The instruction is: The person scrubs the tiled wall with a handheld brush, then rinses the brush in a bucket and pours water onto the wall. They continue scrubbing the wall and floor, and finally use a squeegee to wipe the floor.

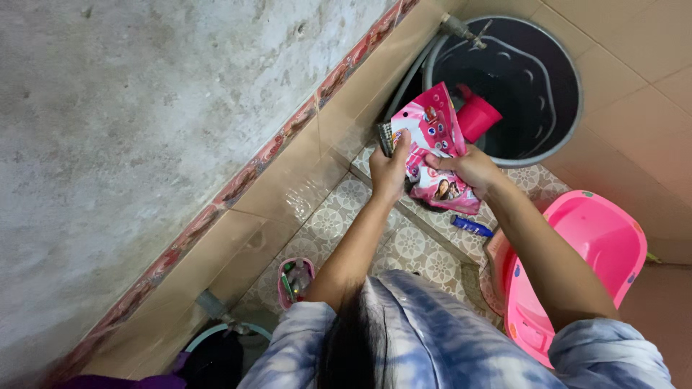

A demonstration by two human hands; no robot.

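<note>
The rough grey plaster wall [144,122] fills the left of the view, with a band of glossy tan tiles and a red patterned border [288,155] along its foot; below that runs a floor of pale patterned tiles [328,223]; at the upper right stands a large round dark bucket [559,108], with a pink plastic scoop [477,117] inside it and a grey hose and tap [455,27] reaching over its rim; at the right stands a pink plastic tub [598,245]; a small pink cup holding brushes [295,281] sits on the floor by the wall, and a small blue tube [471,227] lies on the tiles near the tub.

Between the bucket and the person, a bright pink crinkled plastic pouch with printed pictures [436,155] is held up off the floor in both hands; the left hand [389,169] is closed on its upper left edge, thumb on the front; the right hand [468,167] is clamped on its right side, fingers pressed across the face.

My reading is that the pouch is being opened or readied for pouring; the top looks gathered rather than gaping, though I cannot tell whether it is already torn; the next move calls for a firm pinch at the top corner and a steady hold lower down, so that the contents do not spill onto the tiles.
</note>
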